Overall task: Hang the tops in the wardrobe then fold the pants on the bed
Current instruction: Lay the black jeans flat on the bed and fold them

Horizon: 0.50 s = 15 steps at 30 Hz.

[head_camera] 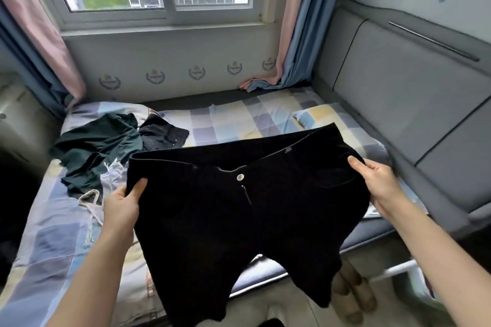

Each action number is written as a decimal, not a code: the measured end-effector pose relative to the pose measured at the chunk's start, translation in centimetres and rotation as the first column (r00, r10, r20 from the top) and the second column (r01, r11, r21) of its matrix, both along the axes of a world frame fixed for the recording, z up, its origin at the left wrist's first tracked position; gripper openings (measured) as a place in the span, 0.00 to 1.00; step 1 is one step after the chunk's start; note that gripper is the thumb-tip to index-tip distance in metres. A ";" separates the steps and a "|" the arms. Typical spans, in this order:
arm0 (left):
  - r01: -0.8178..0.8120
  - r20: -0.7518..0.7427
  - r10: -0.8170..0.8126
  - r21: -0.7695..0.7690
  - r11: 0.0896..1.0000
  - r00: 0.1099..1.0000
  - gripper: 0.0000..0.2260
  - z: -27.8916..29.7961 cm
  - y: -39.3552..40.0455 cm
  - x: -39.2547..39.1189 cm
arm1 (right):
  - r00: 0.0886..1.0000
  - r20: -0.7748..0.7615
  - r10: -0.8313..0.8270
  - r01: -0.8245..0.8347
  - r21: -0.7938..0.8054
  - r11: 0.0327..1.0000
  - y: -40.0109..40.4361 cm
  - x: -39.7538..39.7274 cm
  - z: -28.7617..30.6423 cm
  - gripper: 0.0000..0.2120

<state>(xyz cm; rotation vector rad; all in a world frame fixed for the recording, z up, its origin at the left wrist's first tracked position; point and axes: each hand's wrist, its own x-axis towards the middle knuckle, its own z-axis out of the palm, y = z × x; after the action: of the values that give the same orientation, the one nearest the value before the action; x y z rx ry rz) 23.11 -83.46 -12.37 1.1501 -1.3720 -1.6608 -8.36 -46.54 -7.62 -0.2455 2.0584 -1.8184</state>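
1. The black pants (239,215) are held up spread over the near edge of the bed (239,122), front and button facing the camera, legs hanging down.
2. The left hand (123,203) pinches the waistband's left side, thumb on top.
3. The right hand (377,180) grips the right side.
4. A dark green garment (98,146) lies crumpled on the bed's left part, beside another black garment (163,134).

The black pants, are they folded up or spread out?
Spread out: the black pants hang open between the left hand and right hand, both legs dangling.
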 end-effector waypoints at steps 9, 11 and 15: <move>0.002 0.121 -0.002 0.002 1.000 0.993 0.04 -3.1 -3.3 -7.2 | 0.991 0.085 0.107 -0.110 0.026 0.994 -2.8 -10.6 -3.5 0.14; -0.043 0.165 0.042 -0.001 0.999 0.985 0.06 -4.4 -3.7 -9.4 | 0.977 0.120 0.176 -0.183 0.056 0.981 -4.6 -13.6 -4.6 0.16; -0.104 0.220 0.102 -0.004 0.995 0.970 0.03 -7.1 -4.7 -14.3 | 0.946 0.214 0.242 -0.265 0.085 0.961 -8.5 -18.9 -7.5 0.18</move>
<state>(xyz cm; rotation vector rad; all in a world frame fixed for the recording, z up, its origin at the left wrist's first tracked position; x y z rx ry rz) 8.79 -88.19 -19.45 1.4206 -1.4148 -1.5011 -27.25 -55.08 -15.15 -0.2698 1.8847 -1.5035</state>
